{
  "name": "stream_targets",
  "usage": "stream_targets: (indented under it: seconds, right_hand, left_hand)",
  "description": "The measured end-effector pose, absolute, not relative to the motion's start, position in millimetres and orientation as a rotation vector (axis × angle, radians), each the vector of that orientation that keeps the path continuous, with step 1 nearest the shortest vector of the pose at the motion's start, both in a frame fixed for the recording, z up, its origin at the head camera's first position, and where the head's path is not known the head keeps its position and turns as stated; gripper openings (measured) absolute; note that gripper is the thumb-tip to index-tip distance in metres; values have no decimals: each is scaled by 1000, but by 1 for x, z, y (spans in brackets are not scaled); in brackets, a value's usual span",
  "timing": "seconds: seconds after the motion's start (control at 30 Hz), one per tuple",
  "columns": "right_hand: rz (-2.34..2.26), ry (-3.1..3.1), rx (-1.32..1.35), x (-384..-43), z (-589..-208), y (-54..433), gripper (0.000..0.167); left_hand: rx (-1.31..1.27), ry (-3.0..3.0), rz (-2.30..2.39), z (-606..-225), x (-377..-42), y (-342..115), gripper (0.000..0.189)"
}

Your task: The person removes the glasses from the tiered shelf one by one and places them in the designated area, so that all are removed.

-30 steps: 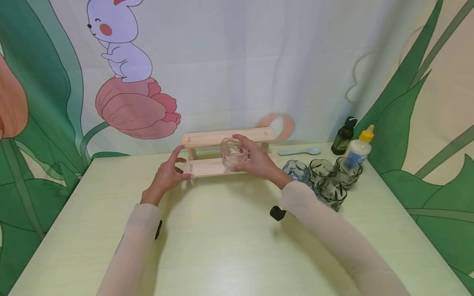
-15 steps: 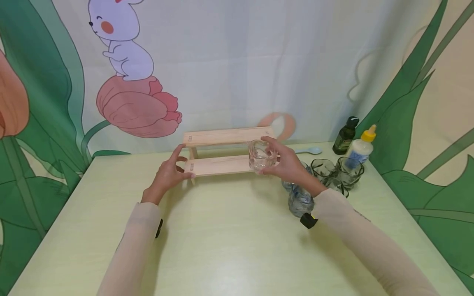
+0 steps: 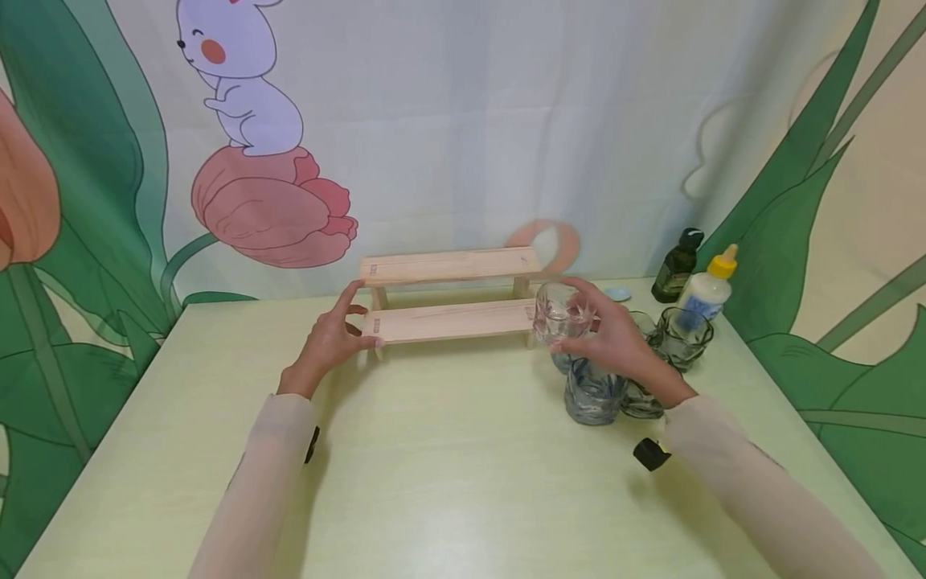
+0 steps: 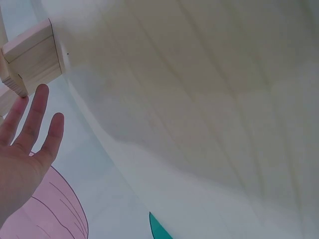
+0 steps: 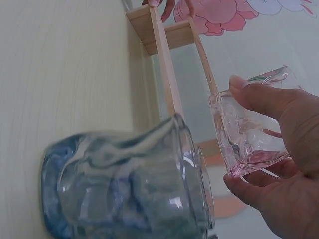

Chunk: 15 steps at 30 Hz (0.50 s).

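Note:
My right hand (image 3: pixel 615 342) holds a clear, pink-tinted glass (image 3: pixel 559 314) between thumb and fingers, raised at the right end of a two-tier wooden shelf (image 3: pixel 448 322). In the right wrist view the pink glass (image 5: pixel 249 127) tilts beside a bluish glass (image 5: pixel 119 184), which stands close by. My left hand (image 3: pixel 325 350) is at the shelf's left end, thumb by the lower tier and index finger at the upper one. In the left wrist view its visible fingers are fairly straight, one tip touching the wood (image 4: pixel 35 55). Both tiers carry nothing.
Below the right hand stand a blue glass (image 3: pixel 593 394) and several grey-green glasses (image 3: pixel 683 338). Behind them are a white bottle with a yellow cap (image 3: pixel 709 289), a dark bottle (image 3: pixel 676 265) and a partly hidden light-blue spoon (image 3: pixel 617 294). A printed curtain (image 3: pixel 448 161) hangs behind the table.
My right hand has carried the pink glass rightward, from in front of the shelf's middle to its right end by the other glasses. The left hand stays at the shelf's left end.

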State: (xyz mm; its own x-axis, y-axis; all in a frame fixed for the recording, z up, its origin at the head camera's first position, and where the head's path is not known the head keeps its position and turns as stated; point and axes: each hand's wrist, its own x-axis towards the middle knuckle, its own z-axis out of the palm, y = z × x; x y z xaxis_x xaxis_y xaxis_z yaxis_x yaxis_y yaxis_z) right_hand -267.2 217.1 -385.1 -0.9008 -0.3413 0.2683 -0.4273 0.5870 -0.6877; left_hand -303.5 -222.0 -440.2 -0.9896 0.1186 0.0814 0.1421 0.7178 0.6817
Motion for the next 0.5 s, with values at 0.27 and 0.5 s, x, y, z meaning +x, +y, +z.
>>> stream_targets:
  seconds: [0.27, 0.5]
  right_hand:
    - [1110, -2706, 538, -252, -386, 249, 93]
    - [1057, -2668, 474, -236, -384, 276, 89]
  left_hand:
    - [-223, -2879, -1155, -440, -304, -222, 108]
    - [-214, -2884, -1156, -439, -304, -222, 109]
